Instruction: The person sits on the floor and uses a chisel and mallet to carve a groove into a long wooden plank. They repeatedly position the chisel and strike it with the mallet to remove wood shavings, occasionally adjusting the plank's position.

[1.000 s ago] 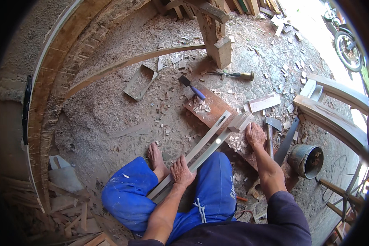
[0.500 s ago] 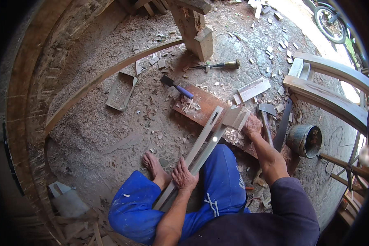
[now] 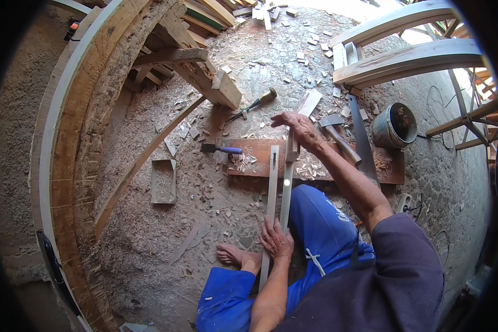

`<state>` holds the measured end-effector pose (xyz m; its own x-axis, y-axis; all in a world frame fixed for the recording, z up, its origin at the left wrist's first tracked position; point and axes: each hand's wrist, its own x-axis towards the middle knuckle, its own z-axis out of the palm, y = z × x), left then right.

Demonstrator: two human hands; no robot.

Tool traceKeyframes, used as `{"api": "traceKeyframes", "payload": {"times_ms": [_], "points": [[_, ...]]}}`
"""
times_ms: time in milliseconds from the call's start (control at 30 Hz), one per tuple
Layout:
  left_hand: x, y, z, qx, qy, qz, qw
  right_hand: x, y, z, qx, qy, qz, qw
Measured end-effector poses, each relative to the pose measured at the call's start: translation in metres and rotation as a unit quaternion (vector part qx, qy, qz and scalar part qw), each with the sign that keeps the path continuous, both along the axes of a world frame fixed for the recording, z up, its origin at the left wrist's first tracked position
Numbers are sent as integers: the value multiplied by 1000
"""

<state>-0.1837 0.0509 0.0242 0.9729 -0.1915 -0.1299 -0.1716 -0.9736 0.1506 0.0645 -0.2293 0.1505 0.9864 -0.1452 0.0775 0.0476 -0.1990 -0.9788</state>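
Note:
Two long, pale wooden strips lie side by side across the low reddish board (image 3: 254, 145) and run back toward my lap. The left strip (image 3: 273, 177) has a dark slot near its far end. A short wooden block (image 3: 292, 149) stands at the far part of the right strip (image 3: 286, 196). My left hand (image 3: 276, 242) is closed over the near part of the strips, its fingers partly round them. Over the block, my right hand (image 3: 301, 133) has its fingers stretched out to the left; whether the palm touches the wood is hidden.
A purple-handled chisel (image 3: 229, 150) and wood chips lie on the board's left end. Beyond is another chisel (image 3: 257, 104). To the right are a hatchet (image 3: 343, 146), a handsaw (image 3: 363, 135) and a metal bucket (image 3: 379, 130). Curved timber (image 3: 66, 166) rises at the left.
The view has turned, and the strips now point nearly straight away from me. My right hand has left the block's right side and reaches over it with fingers extended. My left hand stays on the strips.

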Motion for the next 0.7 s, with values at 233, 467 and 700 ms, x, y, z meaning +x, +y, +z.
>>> {"api": "traceKeyframes", "payload": {"times_ms": [233,467,700], "points": [[-1,0,2,-21,-30,4,999,-5,7,-7,115,11,-68,991],[2,-2,4,-48,-26,10,998,-17,0,-19,61,75,-54,994],[2,-1,3,-48,-26,25,998,-19,-19,-20,2,133,65,989]]}}
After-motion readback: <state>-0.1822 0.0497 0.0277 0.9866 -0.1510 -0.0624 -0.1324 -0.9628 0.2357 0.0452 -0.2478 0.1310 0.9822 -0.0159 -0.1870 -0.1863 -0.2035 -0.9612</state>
